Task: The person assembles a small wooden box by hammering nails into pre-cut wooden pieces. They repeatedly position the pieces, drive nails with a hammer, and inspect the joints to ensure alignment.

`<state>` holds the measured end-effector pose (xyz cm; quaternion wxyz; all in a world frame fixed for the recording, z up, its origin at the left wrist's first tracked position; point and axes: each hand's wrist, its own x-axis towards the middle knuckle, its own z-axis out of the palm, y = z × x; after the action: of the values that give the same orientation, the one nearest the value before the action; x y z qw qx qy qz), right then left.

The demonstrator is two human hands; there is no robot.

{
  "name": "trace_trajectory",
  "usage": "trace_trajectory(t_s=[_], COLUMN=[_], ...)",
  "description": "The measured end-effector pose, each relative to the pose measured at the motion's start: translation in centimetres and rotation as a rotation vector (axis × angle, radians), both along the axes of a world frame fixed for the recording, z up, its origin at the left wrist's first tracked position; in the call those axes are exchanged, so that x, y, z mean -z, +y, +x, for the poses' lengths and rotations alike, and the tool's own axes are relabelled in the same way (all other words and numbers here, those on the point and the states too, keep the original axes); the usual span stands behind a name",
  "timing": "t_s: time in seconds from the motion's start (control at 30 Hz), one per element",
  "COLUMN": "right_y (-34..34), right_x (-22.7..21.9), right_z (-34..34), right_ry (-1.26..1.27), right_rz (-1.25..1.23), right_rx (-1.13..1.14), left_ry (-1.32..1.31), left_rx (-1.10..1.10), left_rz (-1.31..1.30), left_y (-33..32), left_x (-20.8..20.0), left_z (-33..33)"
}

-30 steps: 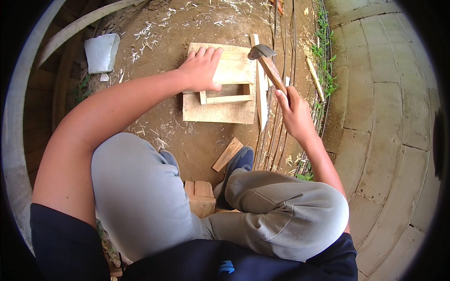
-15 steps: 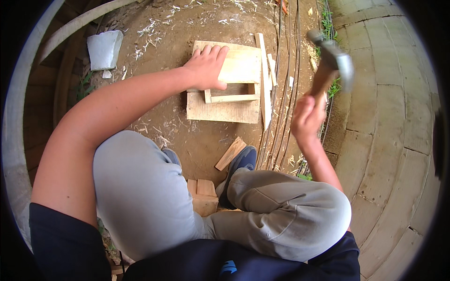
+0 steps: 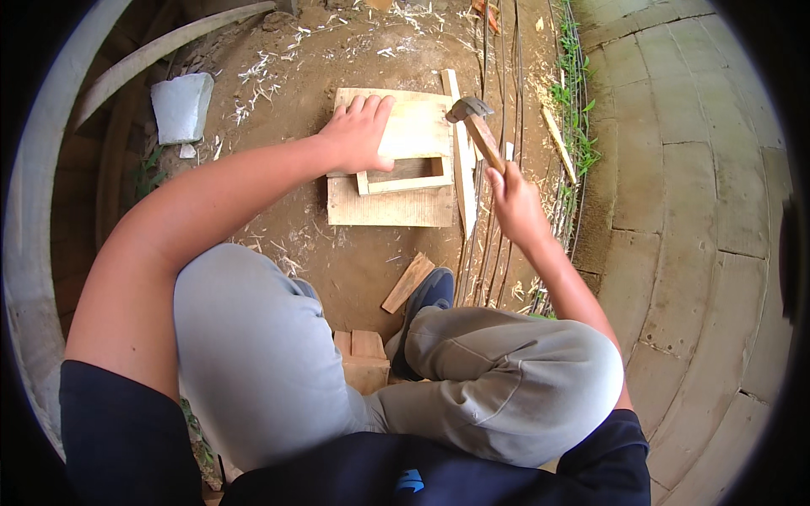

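Observation:
On the dirt ground in front of me lies a small wooden box-like frame (image 3: 405,183), made of pale boards. Its top board (image 3: 418,125) partly covers the frame, and a gap shows at the near side. A wider board (image 3: 390,208) lies beneath it. My left hand (image 3: 359,135) presses on the left part of the top board, fingers spread. In my right hand (image 3: 516,205) is a claw hammer (image 3: 481,135), gripped by its wooden handle. The hammer's metal head is raised near the right edge of the top board.
Long thin wood strips (image 3: 461,160) lie right of the box, beside dark rods (image 3: 498,219) running along the ground. A whitish stone block (image 3: 181,108) sits at far left. Near my shoe are a loose wood piece (image 3: 407,282) and a wooden block (image 3: 364,364). A brick wall (image 3: 666,211) rises at right.
My right hand has swung the hammer left and down toward the top board's right edge. My left hand stays on the board, and the whole view has shifted slightly.

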<state>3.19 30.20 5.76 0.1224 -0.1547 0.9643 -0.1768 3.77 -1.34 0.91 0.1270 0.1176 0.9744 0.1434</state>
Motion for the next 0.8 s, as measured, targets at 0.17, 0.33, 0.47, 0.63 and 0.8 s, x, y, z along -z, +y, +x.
trace_trajectory(t_s=[0.17,0.33,0.47,0.63,0.8], right_y=[-2.6,-1.3,-1.8,-2.1,-2.4], right_x=[-4.6,0.2,-2.4,-3.2,-2.3], right_z=[0.9,0.6,0.3,1.7,1.3], right_ry=[0.247,-0.059,-0.119,0.002,-0.129], right_rz=[-0.284,0.089,0.011,-0.144,0.042], right_rx=[0.077,0.088,0.191,0.12,0.022], left_ry=[0.028,0.033,-0.019,0.002,-0.036], left_rx=[-0.005,0.002,-0.01,-0.006,-0.03], left_rz=[0.013,-0.041,0.01,0.007,-0.029], left_y=[-1.2,-0.3,-0.6,-0.7,-0.7], left_x=[0.2,0.4,-0.1,-0.5,-0.2], left_z=[0.2,0.7,0.6,0.1,0.5])
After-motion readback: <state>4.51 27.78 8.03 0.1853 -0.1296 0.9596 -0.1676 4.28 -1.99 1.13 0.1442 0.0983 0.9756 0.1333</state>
